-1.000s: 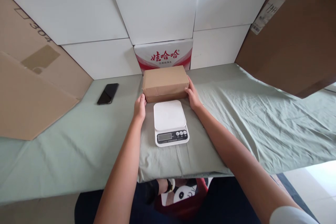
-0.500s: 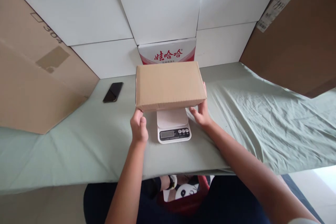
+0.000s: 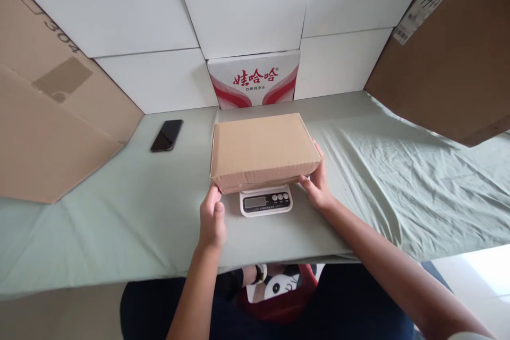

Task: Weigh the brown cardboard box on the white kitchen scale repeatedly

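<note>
A closed brown cardboard box is held between both hands, right over a white digital kitchen scale. My left hand grips the box's near left corner, its fingertips tucked beneath. At the near right corner my right hand is closed on the box, with the thumb along the front edge. The scale's platform is mostly hidden by the box; its display and buttons show in front. Whether the box rests fully on the platform I cannot tell.
On the green cloth-covered table, a black smartphone lies at the left. Large cardboard panels stand left and right. A white carton with red lettering stands at the back against white panels.
Both hands have brought the box lower and nearer to me over the scale. It now covers more of the platform, and the carton behind shows more fully.
</note>
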